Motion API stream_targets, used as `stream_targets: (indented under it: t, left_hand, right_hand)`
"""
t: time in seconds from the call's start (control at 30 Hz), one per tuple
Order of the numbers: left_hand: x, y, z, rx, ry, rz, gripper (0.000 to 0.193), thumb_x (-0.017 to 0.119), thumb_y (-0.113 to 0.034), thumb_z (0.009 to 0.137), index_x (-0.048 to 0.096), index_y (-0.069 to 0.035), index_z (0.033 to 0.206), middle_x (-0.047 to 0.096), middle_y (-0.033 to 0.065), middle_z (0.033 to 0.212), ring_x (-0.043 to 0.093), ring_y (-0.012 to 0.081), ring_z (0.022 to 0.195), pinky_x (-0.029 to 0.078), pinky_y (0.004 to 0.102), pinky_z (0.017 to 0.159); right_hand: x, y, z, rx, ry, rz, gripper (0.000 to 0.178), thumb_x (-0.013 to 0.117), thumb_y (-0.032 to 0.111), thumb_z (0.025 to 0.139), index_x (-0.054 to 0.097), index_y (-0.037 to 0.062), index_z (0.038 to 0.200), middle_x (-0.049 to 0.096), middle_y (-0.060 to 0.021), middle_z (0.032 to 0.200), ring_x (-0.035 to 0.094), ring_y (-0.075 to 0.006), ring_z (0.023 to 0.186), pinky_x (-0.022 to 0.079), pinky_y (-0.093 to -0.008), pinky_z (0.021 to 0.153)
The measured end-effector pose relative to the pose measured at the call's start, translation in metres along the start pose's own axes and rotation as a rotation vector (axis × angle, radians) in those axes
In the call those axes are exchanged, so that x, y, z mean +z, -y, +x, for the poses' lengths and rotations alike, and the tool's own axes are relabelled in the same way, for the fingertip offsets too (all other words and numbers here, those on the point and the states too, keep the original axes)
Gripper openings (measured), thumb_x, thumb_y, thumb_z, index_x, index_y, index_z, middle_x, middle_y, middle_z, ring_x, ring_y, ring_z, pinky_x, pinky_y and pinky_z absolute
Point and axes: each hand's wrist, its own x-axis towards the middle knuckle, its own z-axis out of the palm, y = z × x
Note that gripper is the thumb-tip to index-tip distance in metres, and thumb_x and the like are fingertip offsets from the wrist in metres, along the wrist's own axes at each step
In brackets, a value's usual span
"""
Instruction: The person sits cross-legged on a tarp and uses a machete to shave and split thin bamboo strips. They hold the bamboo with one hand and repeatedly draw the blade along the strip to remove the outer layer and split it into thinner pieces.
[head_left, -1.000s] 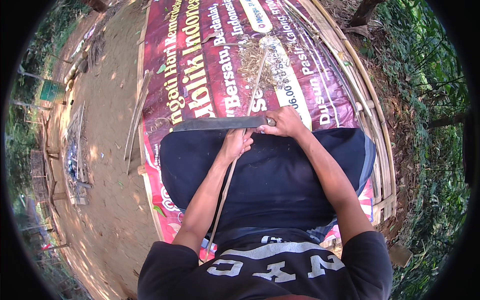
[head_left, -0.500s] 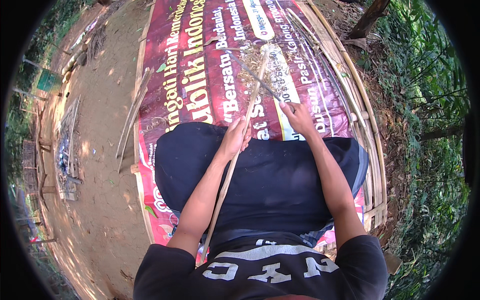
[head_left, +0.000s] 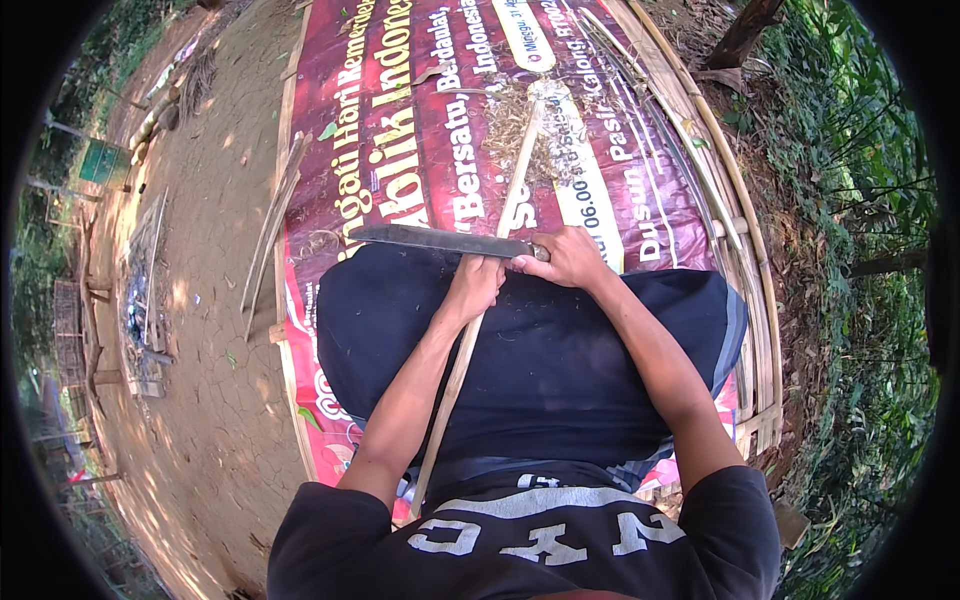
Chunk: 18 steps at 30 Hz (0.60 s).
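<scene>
A long pale strip of wood or bamboo [head_left: 459, 372] slants from beside my waist, over my lap, to beyond my knees. My left hand [head_left: 474, 287] is closed round it near its middle. My right hand [head_left: 569, 257] grips the handle of a machete [head_left: 440, 240], whose dark blade points left and lies across the strip, just above my left hand. Whether the edge touches the strip, I cannot tell. Curled shavings [head_left: 540, 140] lie in a heap round the strip's far end.
I sit on a bamboo platform [head_left: 757, 330] covered by a red printed banner [head_left: 440, 110]. Split strips [head_left: 272, 225] rest along its left edge, and more strips [head_left: 680, 130] lie on the right. Bare earth [head_left: 215, 300] is to the left; green plants [head_left: 870, 370] grow on the right.
The machete has swung from pointing away over the strip to lying crosswise, its tip now left. My right hand has come down and left, close to my left hand, which keeps its hold.
</scene>
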Motion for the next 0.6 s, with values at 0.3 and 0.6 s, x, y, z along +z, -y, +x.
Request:
stream_targets:
  t: [0.3, 0.6]
  left_hand:
    - [0.006, -0.008, -0.025, -0.080, 0.049, -0.260, 0.041, 0.031, -0.042, 0.109, 0.046, -0.008, 0.092, 0.038, -0.0026, 0.060, 0.037, 0.0061, 0.045, 0.032, 0.0231, 0.037]
    - [0.006, -0.008, 0.008, 0.012, 0.005, -0.295, 0.036, 0.037, -0.038, 0.109, 0.048, -0.008, 0.094, 0.040, -0.0024, 0.060, 0.038, 0.0062, 0.042, 0.034, 0.0237, 0.038]
  right_hand:
    - [-0.034, -0.080, 0.008, 0.584, -0.248, 0.176, 0.076, 0.048, 0.068, 0.094, 0.068, -0.0002, 0.069, 0.058, -0.0212, 0.057, 0.061, -0.0371, 0.059, 0.046, -0.0497, 0.061]
    - [-0.010, -0.004, -0.001, 0.246, 0.001, 0.137, 0.067, 0.055, 0.065, 0.091, 0.072, 0.0019, 0.076, 0.060, -0.0208, 0.057, 0.064, -0.0409, 0.060, 0.050, -0.0487, 0.061]
